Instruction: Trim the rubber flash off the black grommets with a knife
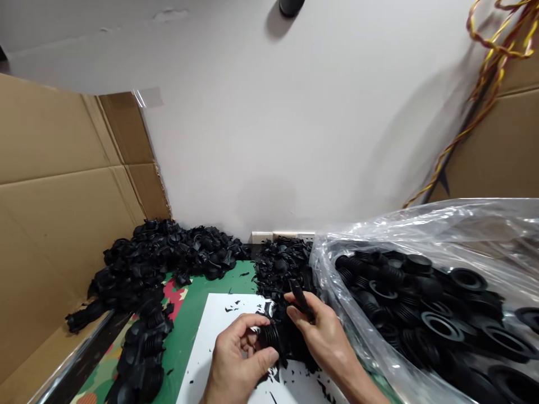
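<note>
My left hand [242,356] has its thumb and fingers curled round a black ribbed rubber bellows [268,336], held over the white sheet [219,314]. To its right, my right hand [322,328] is closed on a slim black elongated piece [298,294]; whether this is a tool or a strip of rubber I cannot tell. Between and beyond the hands lies a heap of black rubber scraps [284,264]. Small black trimmings are scattered over the sheet. The two hands are apart from each other.
A large heap of black rubber parts [168,252] lies at the left, against a cardboard box [63,224]. At the right, a clear plastic bag [337,303] holds many round black rubber bellows [442,325]. Sockets [284,235] and twisted wires [446,157] are by the wall.
</note>
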A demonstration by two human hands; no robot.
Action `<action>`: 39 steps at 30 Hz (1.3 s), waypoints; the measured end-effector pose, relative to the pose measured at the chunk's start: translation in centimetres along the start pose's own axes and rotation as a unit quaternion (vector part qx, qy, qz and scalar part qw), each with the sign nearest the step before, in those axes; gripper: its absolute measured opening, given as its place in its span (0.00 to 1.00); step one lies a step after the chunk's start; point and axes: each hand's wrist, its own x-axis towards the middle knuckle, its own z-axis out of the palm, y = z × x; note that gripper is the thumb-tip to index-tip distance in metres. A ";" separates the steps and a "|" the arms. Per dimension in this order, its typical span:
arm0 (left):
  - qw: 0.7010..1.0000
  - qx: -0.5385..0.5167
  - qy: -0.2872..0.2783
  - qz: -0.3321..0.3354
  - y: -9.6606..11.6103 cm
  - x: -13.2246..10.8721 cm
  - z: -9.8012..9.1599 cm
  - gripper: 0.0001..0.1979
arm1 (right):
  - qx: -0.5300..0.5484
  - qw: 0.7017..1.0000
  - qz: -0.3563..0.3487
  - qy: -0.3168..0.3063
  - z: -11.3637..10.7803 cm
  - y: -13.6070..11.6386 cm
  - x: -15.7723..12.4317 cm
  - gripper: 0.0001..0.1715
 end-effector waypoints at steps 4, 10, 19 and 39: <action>0.999 0.017 0.018 0.020 0.4 0.0 0.1 0.14 | 0.027 0.999 -0.030 -0.013 -0.4 -1.4 -0.7 0.11; 0.997 0.065 -0.003 0.050 0.3 0.3 0.0 0.10 | 0.009 0.986 -0.138 -0.088 1.7 -1.8 -2.4 0.08; 0.977 0.117 0.015 0.175 -0.5 -0.9 0.5 0.09 | -0.112 0.984 -0.081 0.110 1.7 0.5 -0.3 0.10; 0.974 -0.169 -0.003 -0.147 0.0 0.6 -0.7 0.21 | -0.002 0.995 -0.100 0.007 0.7 -0.3 -1.7 0.10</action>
